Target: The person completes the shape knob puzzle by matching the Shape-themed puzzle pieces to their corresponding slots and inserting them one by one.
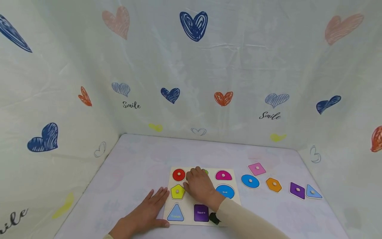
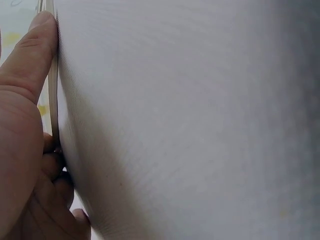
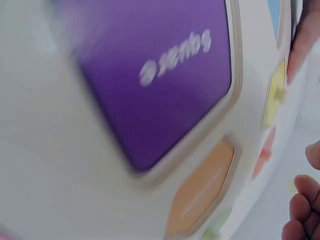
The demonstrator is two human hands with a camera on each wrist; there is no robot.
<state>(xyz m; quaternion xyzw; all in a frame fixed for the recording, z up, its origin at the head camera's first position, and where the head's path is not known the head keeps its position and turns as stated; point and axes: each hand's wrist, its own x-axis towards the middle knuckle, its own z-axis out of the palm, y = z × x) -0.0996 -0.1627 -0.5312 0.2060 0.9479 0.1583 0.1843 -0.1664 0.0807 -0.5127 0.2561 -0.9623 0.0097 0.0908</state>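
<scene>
A cream shape-puzzle board (image 1: pixel 186 212) lies on the table. Along its left edge my left hand (image 1: pixel 147 212) rests with fingers extended, its thumb near the lower corner. My right hand (image 1: pixel 201 186) is over the upper middle of the board, fingers loosely curled. In the right wrist view its thumb and fingertips are apart, with nothing visible between them. A green piece (image 1: pixel 205 171) peeks out behind that hand. Knobbed pieces sit in the board: a red circle (image 1: pixel 178 175), yellow pentagon (image 1: pixel 177 192) and magenta semicircle (image 1: pixel 223 175). The purple "Square" recess (image 3: pixel 165 75) and orange recess (image 3: pixel 202 190) hold no piece.
Loose knobbed pieces lie right of the board: a pink rhombus (image 1: pixel 257 169), blue oval (image 1: pixel 250 181), orange hexagon (image 1: pixel 273 185), purple square (image 1: pixel 297 190) and light-blue triangle (image 1: pixel 313 192). Heart-printed curtains (image 1: pixel 197 66) enclose the table (image 1: pixel 134 159). My right sleeve (image 1: pixel 247 220) covers the board's lower right corner.
</scene>
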